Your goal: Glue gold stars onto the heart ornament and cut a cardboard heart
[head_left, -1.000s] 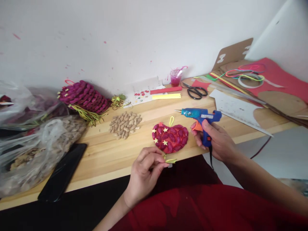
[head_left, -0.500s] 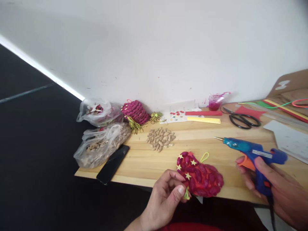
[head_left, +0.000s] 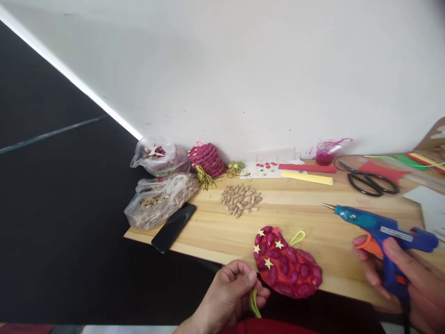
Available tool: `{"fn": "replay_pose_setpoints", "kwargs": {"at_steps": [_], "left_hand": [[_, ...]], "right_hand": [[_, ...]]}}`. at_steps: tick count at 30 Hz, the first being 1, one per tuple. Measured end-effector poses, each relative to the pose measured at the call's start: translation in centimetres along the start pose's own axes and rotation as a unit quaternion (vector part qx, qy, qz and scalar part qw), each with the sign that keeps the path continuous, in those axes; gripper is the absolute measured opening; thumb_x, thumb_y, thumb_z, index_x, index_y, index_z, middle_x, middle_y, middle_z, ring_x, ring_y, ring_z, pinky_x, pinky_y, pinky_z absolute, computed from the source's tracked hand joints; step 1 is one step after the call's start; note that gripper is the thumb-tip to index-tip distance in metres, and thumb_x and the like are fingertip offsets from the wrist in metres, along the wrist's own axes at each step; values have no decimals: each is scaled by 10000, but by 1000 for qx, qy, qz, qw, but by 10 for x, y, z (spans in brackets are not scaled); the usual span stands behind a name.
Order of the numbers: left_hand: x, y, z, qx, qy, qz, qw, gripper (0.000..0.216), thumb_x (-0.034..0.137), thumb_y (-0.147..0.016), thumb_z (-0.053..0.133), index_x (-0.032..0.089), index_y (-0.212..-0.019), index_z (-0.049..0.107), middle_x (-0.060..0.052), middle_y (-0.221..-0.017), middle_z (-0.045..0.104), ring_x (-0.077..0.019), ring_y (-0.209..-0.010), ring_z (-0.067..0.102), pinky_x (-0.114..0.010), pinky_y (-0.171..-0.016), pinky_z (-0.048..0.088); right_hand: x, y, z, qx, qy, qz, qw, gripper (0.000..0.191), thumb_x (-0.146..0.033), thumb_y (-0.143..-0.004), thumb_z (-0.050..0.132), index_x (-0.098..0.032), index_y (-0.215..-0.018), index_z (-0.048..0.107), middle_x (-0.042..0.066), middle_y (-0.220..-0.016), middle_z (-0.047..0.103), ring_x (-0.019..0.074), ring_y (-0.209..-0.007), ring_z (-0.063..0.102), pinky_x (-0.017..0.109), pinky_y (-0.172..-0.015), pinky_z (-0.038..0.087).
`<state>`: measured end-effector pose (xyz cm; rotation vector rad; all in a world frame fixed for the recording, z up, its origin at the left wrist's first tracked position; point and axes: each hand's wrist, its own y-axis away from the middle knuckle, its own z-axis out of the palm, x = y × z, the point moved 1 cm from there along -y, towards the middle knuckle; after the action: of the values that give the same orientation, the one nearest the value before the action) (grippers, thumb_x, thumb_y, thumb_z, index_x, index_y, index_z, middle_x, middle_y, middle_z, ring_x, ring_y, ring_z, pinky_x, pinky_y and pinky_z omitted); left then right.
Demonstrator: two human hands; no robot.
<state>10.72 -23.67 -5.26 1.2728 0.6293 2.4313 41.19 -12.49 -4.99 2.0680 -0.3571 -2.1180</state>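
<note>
A red heart-shaped ornament (head_left: 295, 273) covered in dyed peanuts lies at the front edge of the table, partly over it. Pale yellow stars dot its left lobe, and a yellow cord loop (head_left: 297, 237) sticks up from its top notch. My left hand (head_left: 231, 294) is closed at the heart's lower left, its fingers pinching a yellow-green tassel (head_left: 255, 304) whose strands hang below them. Off to the right, my right hand (head_left: 413, 278) grips a blue glue gun (head_left: 385, 236) by its handle, fingers at the orange trigger. The metal nozzle points left, above and apart from the heart.
Loose peanuts (head_left: 241, 199) lie mid-table. Left stand plastic bags (head_left: 156, 204), a phone (head_left: 174, 227) and stacked magenta hearts (head_left: 207, 160). Along the back are small stars (head_left: 267, 165), red (head_left: 308, 168) and yellow (head_left: 308, 177) strips, a pink cup (head_left: 325, 153) and scissors (head_left: 371, 182).
The view has shifted. My left hand has slid to the heart's lower left, and the tassel strands now hang out below the fingers. My right hand keeps hold of the glue gun.
</note>
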Motion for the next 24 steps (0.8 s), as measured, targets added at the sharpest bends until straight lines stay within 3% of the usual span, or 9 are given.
{"fn": "replay_pose_setpoints", "kwargs": {"at_steps": [3,8,13,24], "left_hand": [[0,4,1,-2,-11,-20,1000,374,340,-704,876,153,-792,564,-54,-754,710,-166,-721,715,-273,-715,516],[-8,1,-5,-16,8,-44,999,387,343,-693,883,146,-791,564,-21,-685,665,-160,-690,709,-244,-655,496],[-15,-7,-6,4,16,-92,996,481,249,-579,946,110,-935,654,-61,-762,710,-145,-662,706,-222,-641,513],[-17,-7,2,-2,-123,-99,988,503,437,-459,960,109,-696,662,-31,-598,685,-66,-505,602,-179,-575,456]], "right_hand": [[-5,4,1,16,-8,36,999,329,-676,-673,650,-349,-678,622,115,-580,544,218,-444,490,424,-432,384],[-12,7,2,0,-3,17,1000,329,-651,-671,676,-328,-670,617,126,-650,592,233,-492,515,438,-487,421],[-23,20,12,8,-23,-13,1000,287,-604,-698,700,-325,-733,644,93,-630,584,233,-493,506,393,-449,399],[-32,30,18,4,-47,-51,998,237,-533,-701,732,-321,-706,626,65,-562,535,224,-467,454,385,-451,357]]}}
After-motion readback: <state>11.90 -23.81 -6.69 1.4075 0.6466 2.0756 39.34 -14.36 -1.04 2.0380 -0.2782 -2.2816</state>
